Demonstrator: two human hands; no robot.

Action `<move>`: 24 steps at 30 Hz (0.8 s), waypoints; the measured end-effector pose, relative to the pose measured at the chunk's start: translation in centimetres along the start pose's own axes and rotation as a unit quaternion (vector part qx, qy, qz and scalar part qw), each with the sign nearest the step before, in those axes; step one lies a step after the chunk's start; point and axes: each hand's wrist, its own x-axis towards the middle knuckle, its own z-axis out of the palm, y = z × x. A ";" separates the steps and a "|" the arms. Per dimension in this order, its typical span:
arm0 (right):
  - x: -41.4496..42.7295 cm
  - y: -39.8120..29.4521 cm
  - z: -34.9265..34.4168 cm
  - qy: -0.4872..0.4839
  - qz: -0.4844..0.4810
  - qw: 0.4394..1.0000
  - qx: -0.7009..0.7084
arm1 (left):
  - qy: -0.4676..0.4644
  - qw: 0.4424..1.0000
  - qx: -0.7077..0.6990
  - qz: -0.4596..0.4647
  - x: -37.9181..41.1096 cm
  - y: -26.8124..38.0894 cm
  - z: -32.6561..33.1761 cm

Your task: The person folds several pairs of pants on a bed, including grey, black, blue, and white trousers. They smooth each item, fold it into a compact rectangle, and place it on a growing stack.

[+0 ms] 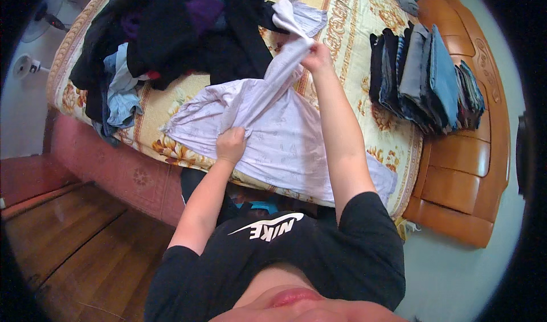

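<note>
A thin white garment [282, 146] with a faint pattern is spread over the near side of the bed, its upper part pulled into a long fold. My left hand [231, 144] is closed on this fabric near the bed's front edge. Farther forward and to the right, my right hand [317, 58] grips the raised, bunched end of the same garment. The fabric stretches on a slant between both hands. Beyond my right hand lies a light grey piece of cloth [310, 17]; whether it is part of the garment, I cannot tell.
A heap of dark clothes [171, 35] covers the bed's left side, with light blue clothing [122, 91] at its edge. Folded jeans and trousers [416, 74] stand in a row at right by the wooden headboard [461, 164]. The bedspread [372, 65] is floral. Fans stand at far left.
</note>
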 end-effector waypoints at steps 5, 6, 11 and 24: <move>-12.8 -1.9 -7.3 -0.142 -0.008 0.989 0.030 | 0.011 1.000 0.011 0.003 0.1 0.1 0.5; -15.1 -2.0 -9.2 -0.151 -0.012 0.988 0.040 | 0.013 1.000 0.009 0.001 0.0 0.0 0.9; -25.1 -1.0 -17.4 -0.033 -0.071 0.995 0.065 | -0.019 1.000 0.008 0.020 0.1 -0.1 -0.3; -30.2 -0.7 -22.4 0.045 -0.011 0.992 0.115 | -0.123 0.954 0.182 0.204 4.8 -8.0 -11.9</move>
